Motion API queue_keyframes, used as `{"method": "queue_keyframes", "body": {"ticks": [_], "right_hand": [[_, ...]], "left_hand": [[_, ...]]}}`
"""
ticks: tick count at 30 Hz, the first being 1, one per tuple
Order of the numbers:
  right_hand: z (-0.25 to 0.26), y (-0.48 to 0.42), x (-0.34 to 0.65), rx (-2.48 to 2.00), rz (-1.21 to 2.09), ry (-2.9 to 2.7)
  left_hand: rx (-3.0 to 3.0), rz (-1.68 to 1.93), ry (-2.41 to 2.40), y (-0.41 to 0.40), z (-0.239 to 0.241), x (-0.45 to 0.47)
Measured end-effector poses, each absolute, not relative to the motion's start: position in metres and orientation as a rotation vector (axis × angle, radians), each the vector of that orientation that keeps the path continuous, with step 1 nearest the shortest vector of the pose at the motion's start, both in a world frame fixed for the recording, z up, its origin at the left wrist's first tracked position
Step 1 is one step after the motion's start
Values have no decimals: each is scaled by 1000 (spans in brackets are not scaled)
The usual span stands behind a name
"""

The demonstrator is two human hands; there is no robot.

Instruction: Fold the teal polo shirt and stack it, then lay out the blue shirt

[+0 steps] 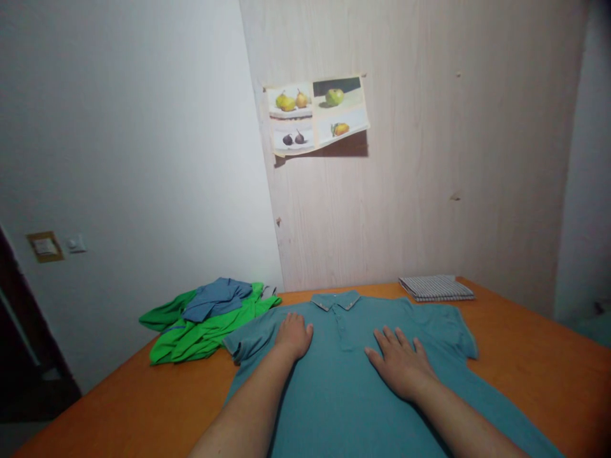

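A teal polo shirt lies spread out front side up, its collar toward the wall and its lower part running out of view at the bottom. My left hand rests flat on the shirt's upper chest near the left sleeve. Lower on the other side of the button placket, my right hand lies palm down on the fabric with its fingers spread. Neither hand grips the cloth. The right sleeve is laid outward.
An orange table bears the shirt. At its back left lies a crumpled heap of green cloth with a blue garment on top. A folded checked cloth sits at the back right. Behind stands a wall with a fruit picture.
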State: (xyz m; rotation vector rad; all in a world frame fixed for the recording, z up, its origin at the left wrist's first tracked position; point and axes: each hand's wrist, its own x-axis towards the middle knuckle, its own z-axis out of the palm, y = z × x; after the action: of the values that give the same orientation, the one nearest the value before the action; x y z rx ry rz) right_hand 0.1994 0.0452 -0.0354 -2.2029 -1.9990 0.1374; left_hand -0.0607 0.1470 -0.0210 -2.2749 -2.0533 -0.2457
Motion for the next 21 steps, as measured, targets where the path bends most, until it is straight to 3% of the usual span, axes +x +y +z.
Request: {"method": "queue_keyframes", "body": {"ticks": [10,21], "right_hand": [[-32,45,198,-2215,176,-1991],[-28,42,197,-2218,185,-1992]], "left_hand": [[-2114,-255,-2206,155,-17,-58],[-2479,-170,-2007,158,-18,-39]]}}
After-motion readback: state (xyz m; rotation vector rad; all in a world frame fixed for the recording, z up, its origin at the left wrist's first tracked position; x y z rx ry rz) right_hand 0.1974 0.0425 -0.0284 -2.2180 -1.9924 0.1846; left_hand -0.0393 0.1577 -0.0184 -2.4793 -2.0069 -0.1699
